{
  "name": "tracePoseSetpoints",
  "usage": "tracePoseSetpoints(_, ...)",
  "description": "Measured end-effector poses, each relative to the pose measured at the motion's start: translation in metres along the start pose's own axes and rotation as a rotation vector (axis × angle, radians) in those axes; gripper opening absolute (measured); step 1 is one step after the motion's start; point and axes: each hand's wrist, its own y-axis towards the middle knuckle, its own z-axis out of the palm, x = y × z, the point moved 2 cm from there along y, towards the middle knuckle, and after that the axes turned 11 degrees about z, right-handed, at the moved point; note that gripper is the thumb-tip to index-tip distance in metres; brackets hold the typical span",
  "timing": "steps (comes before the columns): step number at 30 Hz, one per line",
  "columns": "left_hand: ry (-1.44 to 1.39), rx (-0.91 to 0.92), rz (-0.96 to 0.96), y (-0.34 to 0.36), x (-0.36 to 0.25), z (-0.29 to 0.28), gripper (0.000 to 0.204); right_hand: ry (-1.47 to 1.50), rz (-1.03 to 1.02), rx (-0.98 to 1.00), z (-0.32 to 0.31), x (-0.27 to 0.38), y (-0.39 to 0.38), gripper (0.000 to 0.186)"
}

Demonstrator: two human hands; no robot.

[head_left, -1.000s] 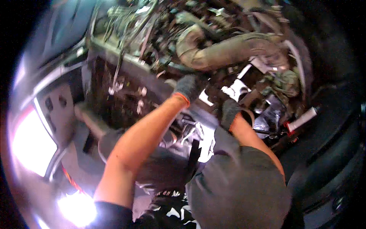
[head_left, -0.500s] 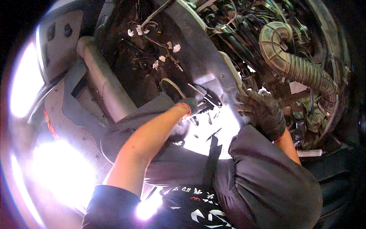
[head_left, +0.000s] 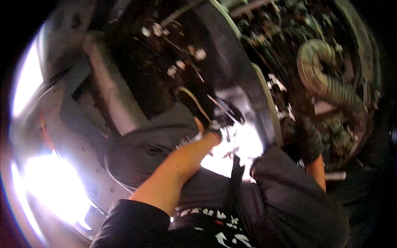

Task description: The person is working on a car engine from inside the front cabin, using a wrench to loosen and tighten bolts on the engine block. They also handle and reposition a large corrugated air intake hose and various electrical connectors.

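Observation:
My left hand [head_left: 217,129], in a dark glove, is low in the middle beside a brightly lit patch of small parts. Blur and glare hide its fingers, and what it may hold cannot be made out. Just beyond it a thin, pale rod [head_left: 222,108] slants near a curved tan cable [head_left: 191,96]. On the far right side of a long dark panel [head_left: 223,53], my right hand [head_left: 308,140], also dark-gloved, reaches down among shadowed parts. Its fingers are lost in the dark. A ribbed corrugated hose [head_left: 331,84] lies above and right of it.
Wires with white connectors [head_left: 157,29] spread over the dark floor at the upper left. A long grey padded beam [head_left: 111,87] runs along the left. Wiring and mechanical parts crowd the upper right. A short white bar [head_left: 335,176] lies by my right forearm, and my dark-trousered legs fill the foreground.
My right hand has left the panel's edge, where its fingers were spread, and moved right into the shadowed parts. My left hand has shifted right and nearer. The view has swung slightly and blurred.

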Motion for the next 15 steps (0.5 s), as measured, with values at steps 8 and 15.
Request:
tracePoseSetpoints(8, -0.284, 0.034, 0.165, -0.01, 0.019, 0.023, 0.032, 0.009, 0.175, 0.007, 0.006, -0.042, -0.015, 0.053)
tracePoseSetpoints(15, -0.279, 0.307, 0.149, -0.044, -0.13, 0.001, 0.039, -0.096, 0.29, 0.028, -0.017, -0.077, -0.033, 0.036)
